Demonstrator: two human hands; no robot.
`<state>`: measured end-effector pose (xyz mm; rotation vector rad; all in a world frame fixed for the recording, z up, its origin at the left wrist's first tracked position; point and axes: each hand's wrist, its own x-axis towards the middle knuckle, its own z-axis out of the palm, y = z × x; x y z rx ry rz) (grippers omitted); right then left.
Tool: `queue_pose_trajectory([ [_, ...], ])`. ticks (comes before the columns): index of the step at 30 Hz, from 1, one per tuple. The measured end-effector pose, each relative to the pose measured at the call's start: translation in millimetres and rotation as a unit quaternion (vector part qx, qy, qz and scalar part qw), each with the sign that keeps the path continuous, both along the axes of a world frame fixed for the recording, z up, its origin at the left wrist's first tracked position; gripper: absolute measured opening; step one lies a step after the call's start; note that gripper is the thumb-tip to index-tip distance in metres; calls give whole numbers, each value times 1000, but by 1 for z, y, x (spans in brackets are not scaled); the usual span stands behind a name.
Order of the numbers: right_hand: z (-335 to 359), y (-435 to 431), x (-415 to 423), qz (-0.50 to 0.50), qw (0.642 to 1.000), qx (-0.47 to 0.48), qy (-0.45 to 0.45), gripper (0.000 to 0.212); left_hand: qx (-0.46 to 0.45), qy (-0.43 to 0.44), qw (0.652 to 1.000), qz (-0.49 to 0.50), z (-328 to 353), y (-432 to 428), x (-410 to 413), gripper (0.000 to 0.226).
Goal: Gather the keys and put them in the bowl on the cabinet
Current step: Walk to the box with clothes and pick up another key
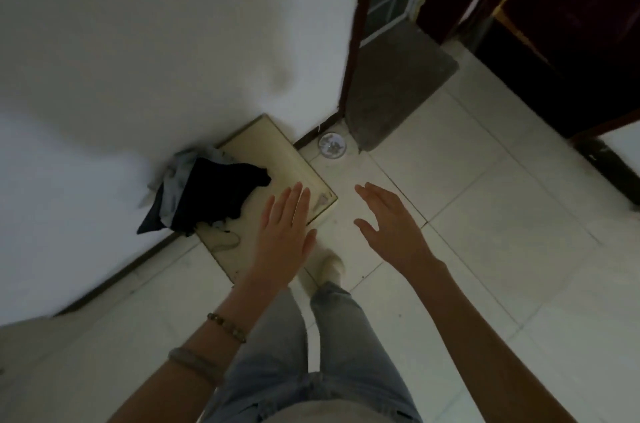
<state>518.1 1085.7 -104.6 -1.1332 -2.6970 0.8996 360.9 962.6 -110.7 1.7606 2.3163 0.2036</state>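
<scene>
Both hands are spread flat and hold nothing: the left hand (285, 232) over the pale low cabinet top (277, 159), the right hand (391, 225) beside it. Dark crumpled clothes (207, 197) cover the cabinet's left part. No keys are discernible; a small round patterned bowl (331, 144) sits on the floor just beyond it.

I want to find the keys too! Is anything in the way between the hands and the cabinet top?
Nothing blocks it: the left hand is already over the cabinet, the right hand beside it. Dark clothes cover the cabinet's left part. No keys show.
</scene>
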Motion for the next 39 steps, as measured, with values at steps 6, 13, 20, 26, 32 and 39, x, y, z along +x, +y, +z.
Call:
queue_pose_trajectory([
  [6,-56,33,-16,33,999,-38,-3,46,-45,7,997,56,-23,10,-16,64],
  [13,-139,50,-36,24,997,-71,3,37,-62,15,996,63,-87,12,-18,64],
  [20,-242,57,-55,68,996,-56,-2,35,-72,-6,993,89,-190,5,-21,62],
  [26,-301,56,-68,89,995,-30,36,34,-91,-15,989,116,-255,-3,-35,63],
  [32,-329,65,-81,118,992,6,43,25,-88,-15,987,134,-276,-2,-36,65],
  [39,-316,64,-88,141,989,-6,43,9,-82,-12,984,158,-265,-8,-40,65],
])
